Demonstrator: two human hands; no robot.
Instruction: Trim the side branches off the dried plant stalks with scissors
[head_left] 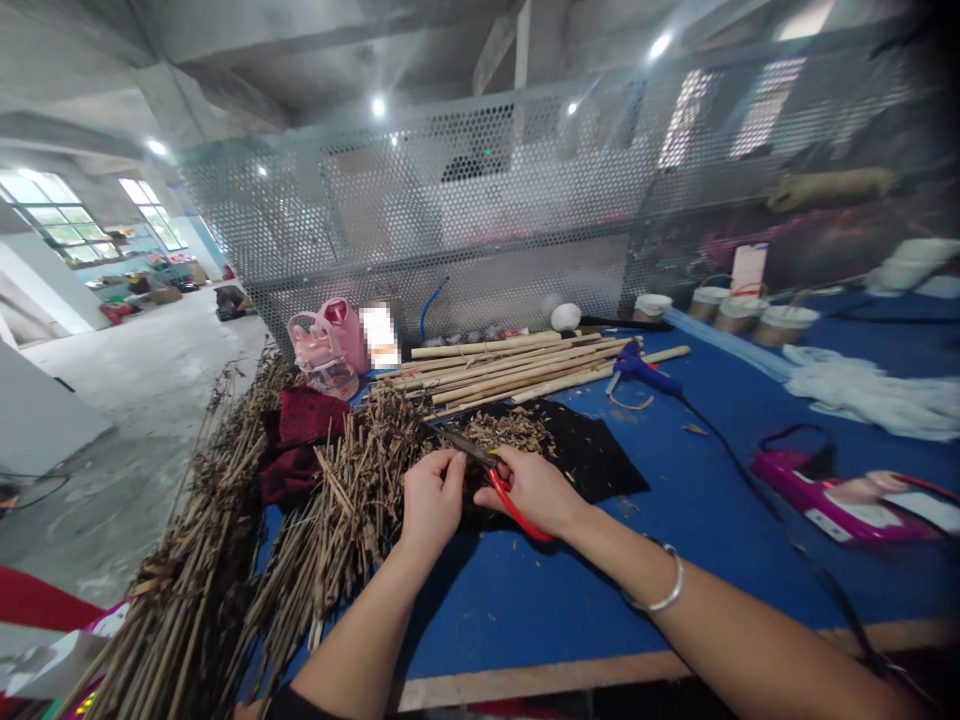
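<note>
My right grip (541, 492) is clamped on the scissors (475, 450), straight ahead of me at 12 o'clock; my left grip (435, 495) curls just beside them, thumb and fingers drawn together, though I cannot tell whether it pinches anything. At 2 o'clock from the scissors, a heap of dry bits (514, 431) lies loose by the black cloth (611, 465) on the blue surface (517, 600), so I judge the work partway along. Plenty seems left: dried stalks (352, 510) lie at 8 o'clock, a larger bundle (195, 560) farther out.

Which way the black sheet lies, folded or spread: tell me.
Spread, where visible: the black sheet lies flat, dry bits scattered over it.
</note>
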